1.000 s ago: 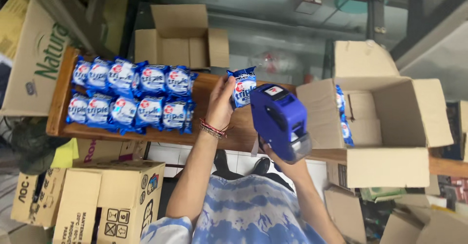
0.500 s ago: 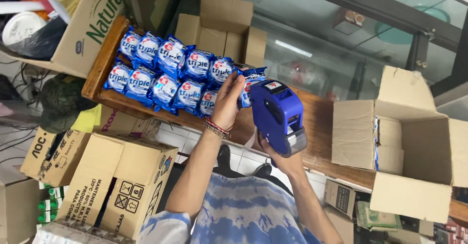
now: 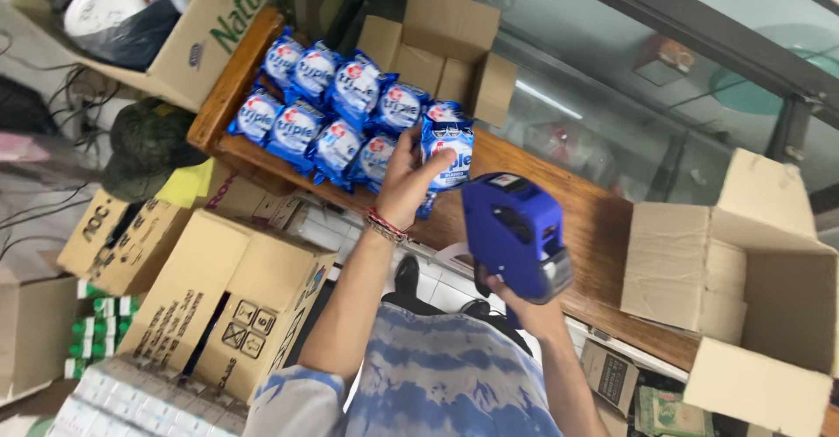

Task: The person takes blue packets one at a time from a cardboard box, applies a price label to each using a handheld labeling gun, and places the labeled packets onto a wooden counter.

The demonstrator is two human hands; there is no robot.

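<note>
Left hand: the left hand (image 3: 411, 179) is gripping a blue and white plastic snack packet (image 3: 446, 153), fingers wrapped around its lower half, a beaded band sitting at the wrist.
Packet held: it is standing upright at the right end of the rows, just above the brown wooden counter (image 3: 594, 218).
Right hand: the right hand (image 3: 524, 308) is clasping a blue plastic price-label gun (image 3: 516, 234) from below, holding it just right of the packet.
Rows: matching blue snack packets (image 3: 328, 114) are lying in two overlapping rows along the counter's left part.
Boxes: an open cardboard box (image 3: 743, 288) is sitting on the counter's right end; another open cardboard carton (image 3: 441, 48) is resting behind the rows.
</note>
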